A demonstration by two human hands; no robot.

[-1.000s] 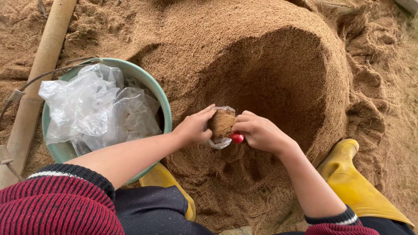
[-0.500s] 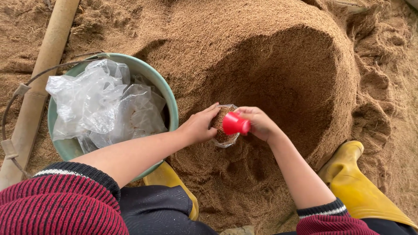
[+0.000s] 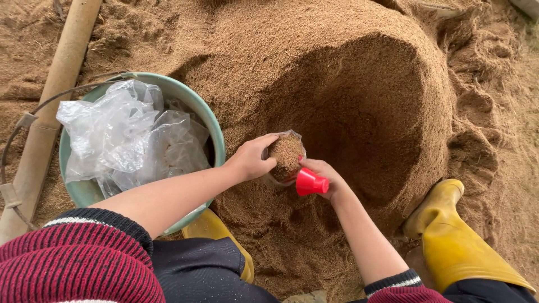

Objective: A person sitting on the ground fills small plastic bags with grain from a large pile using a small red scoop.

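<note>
- The heap of sawdust [image 3: 337, 84] fills most of the view: tan, fine and grainy, with a deep rounded hollow scooped out of its near face.
- A round pale green bucket [image 3: 216, 132] stands to the left of the heap, its rim touching the loose slope. Crumpled clear plastic bags [image 3: 123, 134] fill it, thin and shiny, and a wire handle hangs off its left side.
- A smooth light-coloured pole [image 3: 53, 95] lies beyond the bucket, slanting along the left edge.
- Two yellow rubber boots show low down: the right boot [image 3: 455, 241] rests at the foot of the heap, the left boot [image 3: 216, 235] is mostly hidden under the knee.
- The sleeves are ribbed red and dark knit with a white stripe at the cuff.
- The left hand [image 3: 250, 160] is closed around the side of a small clear bag [image 3: 285, 157], packed to the top with sawdust, which sits just in front of the hollow between both hands.
- The right hand [image 3: 325, 177] touches the bag's other side with its fingertips and grips a small red cone-shaped cap [image 3: 310, 183] just below the bag.
</note>
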